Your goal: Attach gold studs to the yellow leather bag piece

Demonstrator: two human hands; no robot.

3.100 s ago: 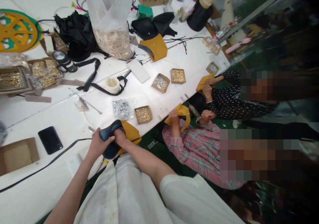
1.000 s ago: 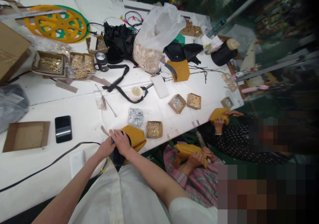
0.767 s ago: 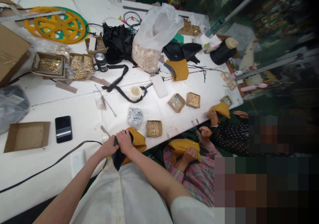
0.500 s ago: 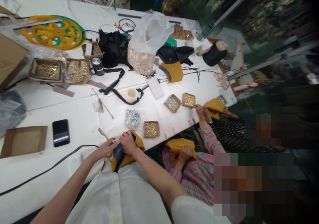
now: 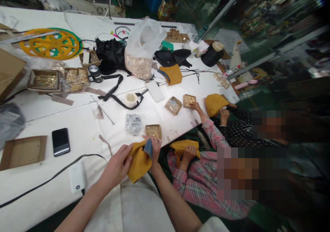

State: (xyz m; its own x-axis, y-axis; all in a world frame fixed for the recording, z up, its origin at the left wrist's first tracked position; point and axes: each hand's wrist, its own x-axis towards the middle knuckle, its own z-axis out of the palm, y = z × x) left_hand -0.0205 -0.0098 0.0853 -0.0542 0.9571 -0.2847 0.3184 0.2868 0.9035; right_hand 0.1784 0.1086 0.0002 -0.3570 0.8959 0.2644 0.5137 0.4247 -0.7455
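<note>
Both hands now hold the mustard-yellow fabric piece (image 5: 139, 160) up off the edge of the white table (image 5: 38, 187), where half a second ago it lay lower against the person's lap with its dark lining turned outward; the piece has been turned so that the yellow face shows almost entirely, and only a small grey-blue corner of lining peeks out at the top right; judging from that, the turning-out of the piece looks largely done and the handling has moved on to checking or smoothing it. The left hand (image 5: 117, 166) lies along the left side of the fabric, fingers curled lightly around its edge in a loose grasp; the right hand (image 5: 154, 147) pinches the top right corner, fingers closed on the lining flap, and sits just beside the small cardboard box of gold studs (image 5: 153, 131). The fabric itself looks soft and thick, folded into a rough pouch shape that tapers downward, matte, with no studs visible on the side that shows. Beside the person, a co-worker in a plaid sleeve reaches toward another stud box (image 5: 189, 100) further along the table; a black phone (image 5: 60, 141) lies well to the left.
</note>
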